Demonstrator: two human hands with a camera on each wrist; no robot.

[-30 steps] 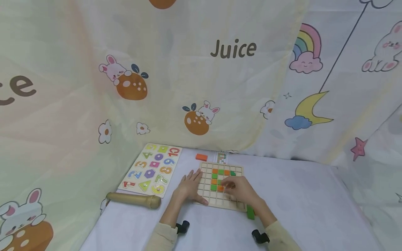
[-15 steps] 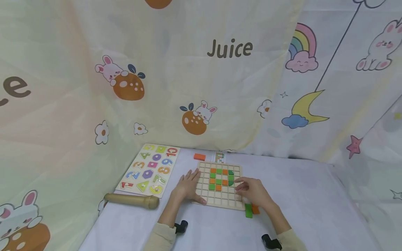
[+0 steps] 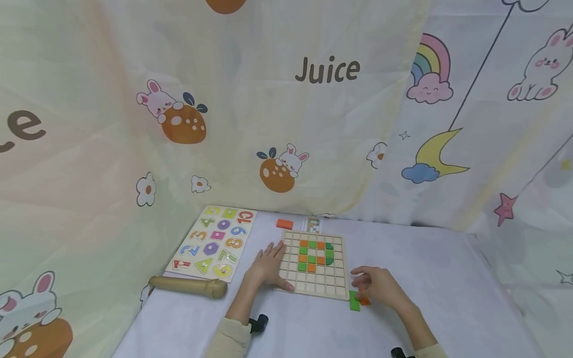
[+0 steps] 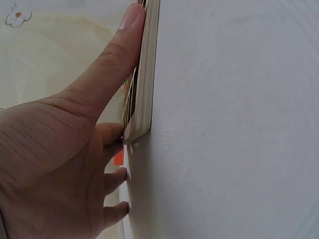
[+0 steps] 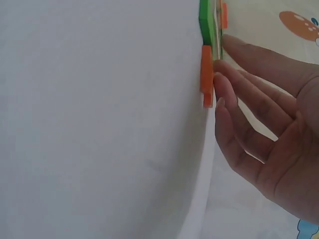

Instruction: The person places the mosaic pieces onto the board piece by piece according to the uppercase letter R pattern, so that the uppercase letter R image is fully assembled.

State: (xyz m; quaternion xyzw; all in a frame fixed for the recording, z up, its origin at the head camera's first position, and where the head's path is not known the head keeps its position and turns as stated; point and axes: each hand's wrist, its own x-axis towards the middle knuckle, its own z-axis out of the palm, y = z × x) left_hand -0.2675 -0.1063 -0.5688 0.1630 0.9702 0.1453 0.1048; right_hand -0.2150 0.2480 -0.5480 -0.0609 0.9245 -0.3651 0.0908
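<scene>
A wooden grid board (image 3: 329, 281) lies on the white-covered table, with orange and green square tiles (image 3: 311, 268) and dark green rounded tiles (image 3: 330, 261) set in its cells. My left hand (image 3: 265, 268) rests on the board's left side, fingers spread, thumb (image 4: 112, 62) along its near edge. Off the board's near right corner lie a green block (image 3: 354, 302) and orange blocks (image 5: 206, 69). Over these blocks hovers my right hand (image 3: 381, 287), its fingers loosely bent and nothing gripped. Fingertips come very close to an orange block; whether they touch it I cannot tell.
A number-and-shape puzzle board (image 3: 197, 251) lies left, with a gold toy microphone (image 3: 188, 286) before it. Behind the grid board are an orange block (image 3: 284, 224) and a small pattern card (image 3: 314, 225). A printed curtain (image 3: 233, 164) hangs behind the table.
My right hand has moved from over the grid board, rightward and toward me, to the loose blocks. Rounded green tiles on the board's right side are uncovered. The left hand has stayed put.
</scene>
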